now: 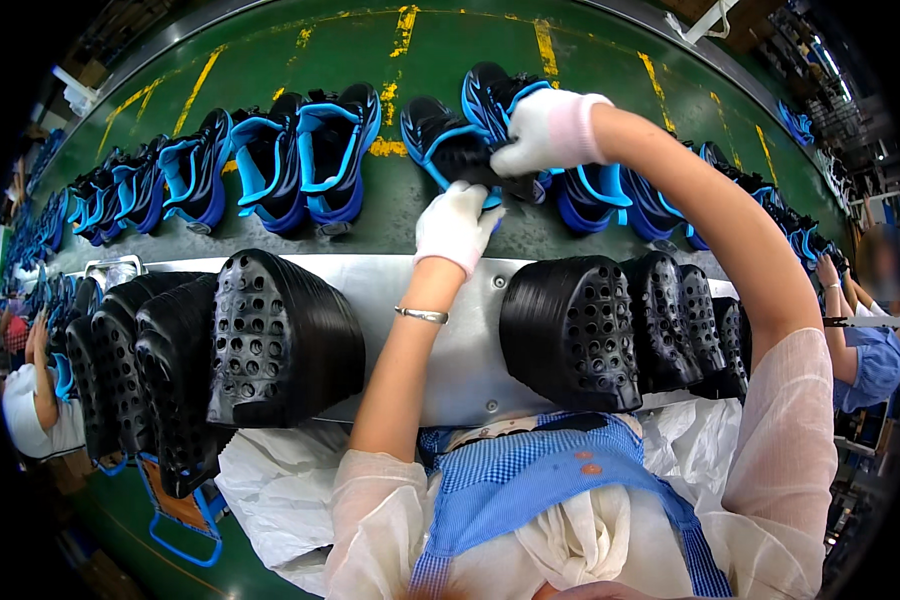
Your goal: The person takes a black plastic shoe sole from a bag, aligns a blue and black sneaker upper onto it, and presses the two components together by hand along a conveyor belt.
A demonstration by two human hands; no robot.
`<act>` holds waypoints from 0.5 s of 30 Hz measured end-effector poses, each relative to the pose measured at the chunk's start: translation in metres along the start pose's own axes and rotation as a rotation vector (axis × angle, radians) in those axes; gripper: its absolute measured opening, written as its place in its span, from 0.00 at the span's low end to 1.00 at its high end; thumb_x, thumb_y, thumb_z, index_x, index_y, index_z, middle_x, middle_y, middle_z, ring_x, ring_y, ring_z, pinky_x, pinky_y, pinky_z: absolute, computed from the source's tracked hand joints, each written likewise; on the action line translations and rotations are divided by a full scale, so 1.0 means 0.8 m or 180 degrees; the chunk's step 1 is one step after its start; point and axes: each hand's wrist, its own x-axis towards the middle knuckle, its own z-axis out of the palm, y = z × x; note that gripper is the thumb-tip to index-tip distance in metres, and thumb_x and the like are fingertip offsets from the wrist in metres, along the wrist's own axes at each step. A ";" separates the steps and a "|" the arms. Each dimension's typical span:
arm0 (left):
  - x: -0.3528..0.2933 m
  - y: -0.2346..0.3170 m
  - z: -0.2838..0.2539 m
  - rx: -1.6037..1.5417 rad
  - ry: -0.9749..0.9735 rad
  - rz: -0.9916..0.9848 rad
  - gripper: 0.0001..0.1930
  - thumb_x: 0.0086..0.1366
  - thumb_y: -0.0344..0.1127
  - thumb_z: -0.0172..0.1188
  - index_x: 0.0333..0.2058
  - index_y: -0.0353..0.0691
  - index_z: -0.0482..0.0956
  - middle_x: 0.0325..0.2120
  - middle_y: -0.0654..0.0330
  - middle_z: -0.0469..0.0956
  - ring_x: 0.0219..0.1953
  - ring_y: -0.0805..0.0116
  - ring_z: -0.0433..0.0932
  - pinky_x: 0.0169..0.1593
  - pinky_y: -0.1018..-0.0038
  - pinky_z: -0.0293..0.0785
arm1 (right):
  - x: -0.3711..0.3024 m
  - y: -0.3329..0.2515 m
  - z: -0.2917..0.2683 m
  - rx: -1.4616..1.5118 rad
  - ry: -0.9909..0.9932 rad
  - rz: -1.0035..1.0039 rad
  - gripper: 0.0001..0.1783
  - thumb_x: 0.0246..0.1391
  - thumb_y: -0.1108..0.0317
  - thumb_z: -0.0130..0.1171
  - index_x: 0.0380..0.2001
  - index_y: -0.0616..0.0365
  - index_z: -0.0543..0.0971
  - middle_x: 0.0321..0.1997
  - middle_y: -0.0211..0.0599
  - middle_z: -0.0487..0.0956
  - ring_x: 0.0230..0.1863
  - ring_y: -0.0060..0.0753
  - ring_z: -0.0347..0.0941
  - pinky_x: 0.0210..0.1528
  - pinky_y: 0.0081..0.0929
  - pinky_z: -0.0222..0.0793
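Both my hands wear white gloves with pink cuffs. My left hand [457, 226] is closed at the heel of a black-and-blue sports shoe [432, 122], beside its light-blue collar. My right hand [550, 132] reaches over from the right, its fingers curled down on a black insole [466, 158] at the shoe's opening. Part of the insole is hidden by the gloves and the shoe. A second black-and-blue shoe [482, 92] lies just beyond, partly covered by my right hand.
A row of matching shoes [338, 140] runs along the green surface [350, 50] with yellow marks. Nearer me, a metal shelf [400, 290] bears stacks of black dimpled insoles [285, 335], with another stack [570, 330] to the right. Other people work at both sides.
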 end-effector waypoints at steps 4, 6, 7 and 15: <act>0.009 -0.001 -0.003 0.0052 -0.0364 -0.0114 0.16 0.58 0.48 0.58 0.35 0.41 0.79 0.35 0.52 0.76 0.40 0.50 0.76 0.43 0.60 0.73 | 0.021 -0.020 0.007 0.0002 0.0149 0.0137 0.28 0.44 0.46 0.51 0.27 0.65 0.81 0.27 0.55 0.79 0.32 0.52 0.76 0.39 0.36 0.72; 0.014 -0.003 -0.007 0.0063 -0.0512 -0.0087 0.16 0.58 0.48 0.58 0.34 0.41 0.79 0.35 0.52 0.76 0.40 0.50 0.76 0.44 0.60 0.73 | 0.039 -0.016 0.018 -0.0093 0.0310 0.0057 0.27 0.46 0.48 0.50 0.27 0.65 0.82 0.29 0.55 0.79 0.34 0.53 0.77 0.40 0.37 0.72; 0.015 -0.003 -0.009 0.0072 -0.0651 -0.0046 0.17 0.58 0.48 0.57 0.34 0.40 0.79 0.35 0.52 0.76 0.40 0.51 0.76 0.44 0.60 0.73 | 0.048 -0.016 0.027 -0.0174 0.0367 0.0059 0.26 0.47 0.50 0.49 0.27 0.65 0.82 0.29 0.55 0.79 0.34 0.53 0.77 0.41 0.38 0.72; 0.034 0.004 -0.024 0.0515 -0.1581 -0.0623 0.20 0.59 0.52 0.52 0.39 0.44 0.81 0.39 0.51 0.80 0.42 0.52 0.78 0.46 0.64 0.74 | 0.081 -0.061 0.073 -0.0853 0.0320 -0.0067 0.14 0.52 0.64 0.49 0.34 0.54 0.83 0.37 0.40 0.82 0.40 0.41 0.80 0.40 0.35 0.74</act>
